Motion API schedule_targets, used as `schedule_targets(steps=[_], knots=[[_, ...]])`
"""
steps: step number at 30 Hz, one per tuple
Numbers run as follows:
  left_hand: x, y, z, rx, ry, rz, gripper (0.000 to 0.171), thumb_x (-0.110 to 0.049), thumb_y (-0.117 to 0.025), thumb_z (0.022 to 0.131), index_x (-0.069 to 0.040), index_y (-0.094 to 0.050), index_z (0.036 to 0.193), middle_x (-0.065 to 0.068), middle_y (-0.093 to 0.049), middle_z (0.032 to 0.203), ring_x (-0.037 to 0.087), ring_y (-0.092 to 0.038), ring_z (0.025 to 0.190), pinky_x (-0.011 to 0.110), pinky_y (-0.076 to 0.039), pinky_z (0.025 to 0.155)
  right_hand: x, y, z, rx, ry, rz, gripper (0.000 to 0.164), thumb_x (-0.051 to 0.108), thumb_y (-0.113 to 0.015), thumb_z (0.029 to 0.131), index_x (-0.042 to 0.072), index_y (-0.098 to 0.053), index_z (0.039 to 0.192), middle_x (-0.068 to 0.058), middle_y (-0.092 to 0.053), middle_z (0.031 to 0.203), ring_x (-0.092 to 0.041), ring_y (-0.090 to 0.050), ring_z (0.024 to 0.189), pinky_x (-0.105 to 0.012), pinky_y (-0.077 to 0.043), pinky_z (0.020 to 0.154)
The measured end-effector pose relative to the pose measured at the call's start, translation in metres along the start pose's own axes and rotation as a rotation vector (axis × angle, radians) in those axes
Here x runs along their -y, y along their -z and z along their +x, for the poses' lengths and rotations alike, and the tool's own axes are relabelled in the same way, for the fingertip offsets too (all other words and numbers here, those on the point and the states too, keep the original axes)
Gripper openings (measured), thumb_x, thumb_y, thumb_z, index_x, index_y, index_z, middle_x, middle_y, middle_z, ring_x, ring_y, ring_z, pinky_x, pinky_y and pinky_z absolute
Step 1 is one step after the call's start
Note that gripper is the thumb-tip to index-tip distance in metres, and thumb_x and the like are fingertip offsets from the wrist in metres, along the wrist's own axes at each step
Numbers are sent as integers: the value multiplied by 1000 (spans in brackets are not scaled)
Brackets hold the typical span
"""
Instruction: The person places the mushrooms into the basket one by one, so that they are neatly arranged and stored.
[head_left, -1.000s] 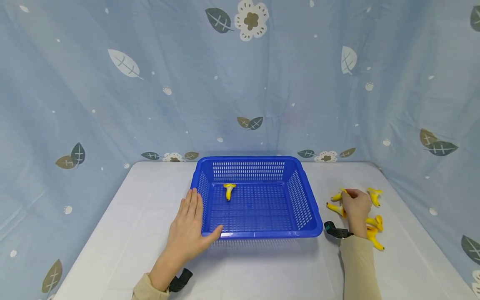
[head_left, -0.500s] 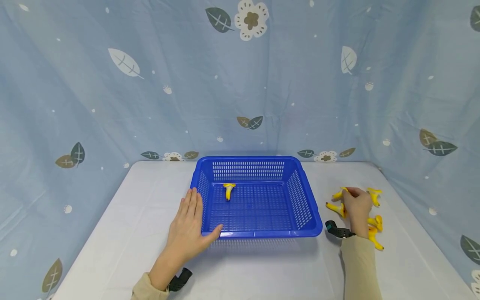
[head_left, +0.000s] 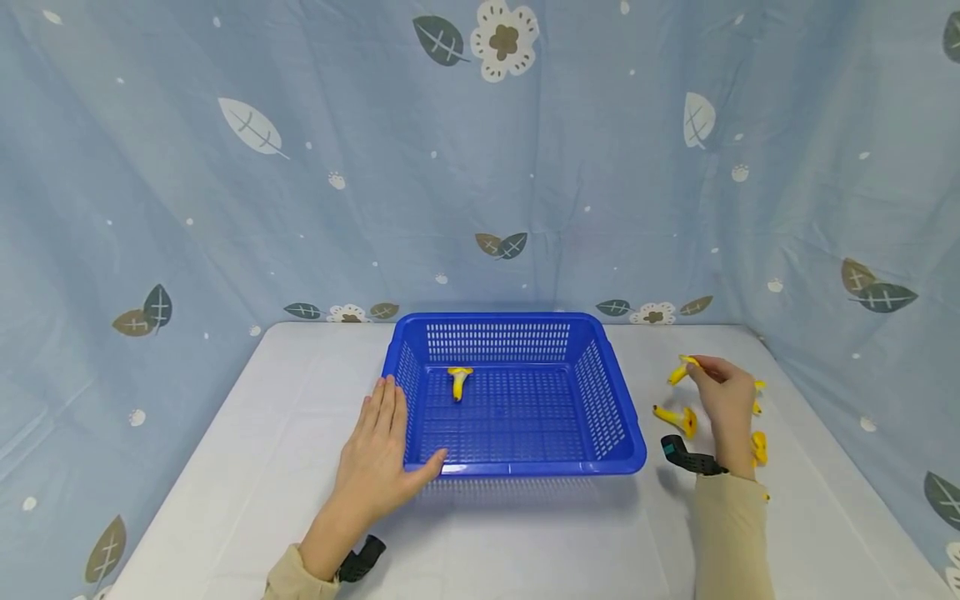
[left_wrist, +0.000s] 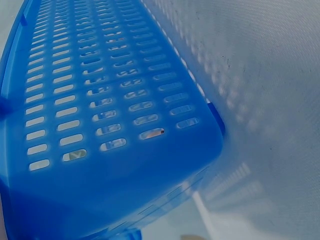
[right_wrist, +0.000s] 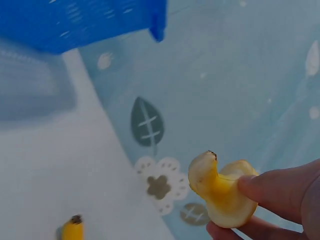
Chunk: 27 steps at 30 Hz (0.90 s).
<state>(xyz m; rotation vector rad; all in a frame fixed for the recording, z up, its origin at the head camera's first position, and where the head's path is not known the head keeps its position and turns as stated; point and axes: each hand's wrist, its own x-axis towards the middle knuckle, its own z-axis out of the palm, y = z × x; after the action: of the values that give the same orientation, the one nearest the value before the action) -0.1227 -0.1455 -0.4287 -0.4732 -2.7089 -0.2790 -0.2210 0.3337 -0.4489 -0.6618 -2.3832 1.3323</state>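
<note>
My right hand [head_left: 729, 404] pinches a yellow chanterelle mushroom [head_left: 678, 373] between thumb and fingers, to the right of the blue basket [head_left: 540, 469]. Close up in the right wrist view, the thumb presses on the cap of this mushroom [right_wrist: 221, 192] and its stem points away from the hand. A second chanterelle [head_left: 677, 419] lies on the table just below the held one. My left hand [head_left: 372, 467] lies with straight fingers along the basket's left rim, its thumb stretched over the front rim. One chanterelle [head_left: 458, 382] lies inside the basket, towards the back left.
More chanterelles lie at the right, partly hidden behind the right hand and sleeve, one of them [head_left: 760, 448] showing beside the wrist. A white cloth covers the table [head_left: 525, 550]. Behind it hangs a blue patterned curtain [head_left: 570, 192]. The basket's slotted wall [left_wrist: 100, 190] fills much of the left wrist view.
My right hand has lifted the pinched chanterelle off the table and moved slightly up and to the right. The left hand and the basket stay where they were.
</note>
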Motion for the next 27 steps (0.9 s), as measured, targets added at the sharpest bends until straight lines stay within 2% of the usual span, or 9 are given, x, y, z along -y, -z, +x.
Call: schedule_targets(steps=[2,7,18,23,27], knots=[[0,1,0,1,0,0,102,-67,-49,81,13,-29,140,28,-19,150,37,-14,141,48,-20,113,18,7,-11,22,-6,6,43,36,-57,92,9,-62,124,-10,-59,123,-19,-53,101,-32,-47,83],[-1,2,0,5,-1,-3,102,-67,-50,80,13,-28,141,29,-19,150,38,-16,140,48,-20,113,44,16,-24,5,13,14,43,38,-57,92,11,-61,126,-7,-59,122,-12,-52,98,-26,-45,81],[-1,0,0,6,6,-6,102,-67,-49,81,12,-27,141,28,-18,151,38,-15,141,47,-18,114,90,22,-33,30,270,50,37,29,-62,90,5,-66,117,-4,-62,111,-3,-53,92,-17,-44,76],[-1,0,0,-2,5,-3,102,-67,-49,80,12,-28,141,28,-19,151,37,-15,141,47,-19,114,113,22,-34,68,323,54,34,28,-62,90,4,-67,114,-6,-62,109,-6,-53,92,-21,-44,78],[-1,1,0,-1,7,-1,102,-67,-49,80,12,-28,141,28,-19,151,37,-15,141,47,-19,114,131,19,-37,118,328,74,36,30,-61,91,5,-66,116,-8,-61,112,-9,-52,95,-26,-43,80]])
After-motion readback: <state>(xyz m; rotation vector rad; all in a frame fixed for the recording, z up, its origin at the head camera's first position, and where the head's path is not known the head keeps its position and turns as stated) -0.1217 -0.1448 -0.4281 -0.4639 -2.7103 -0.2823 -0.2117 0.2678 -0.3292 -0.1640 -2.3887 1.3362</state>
